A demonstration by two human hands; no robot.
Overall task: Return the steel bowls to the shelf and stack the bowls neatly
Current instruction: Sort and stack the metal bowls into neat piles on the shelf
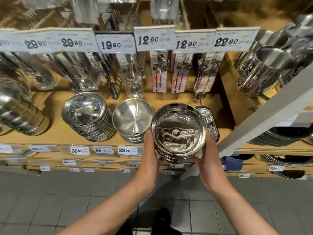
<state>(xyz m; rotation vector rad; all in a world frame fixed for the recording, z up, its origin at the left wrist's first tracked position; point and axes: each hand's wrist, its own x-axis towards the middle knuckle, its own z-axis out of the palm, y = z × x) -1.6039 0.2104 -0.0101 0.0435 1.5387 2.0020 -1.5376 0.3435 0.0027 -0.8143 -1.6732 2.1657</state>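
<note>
Steel bowls [177,133], a small nested stack, centre-right of frame, held just in front of the wooden shelf [55,129] edge. My left hand [150,150] grips the stack's left side, right hand [207,150] cups its right side, fingers curled under. Brushed bowl stack [133,119] sits just left; shiny plate stack [86,114] further left. Price tags [154,39] across upper frame.

Bright shop light, glare on steel bowls [178,131], blurred, warped edges

Single head view, looking forward and down, close to the shelf [55,129], floor [50,200] below.
</note>
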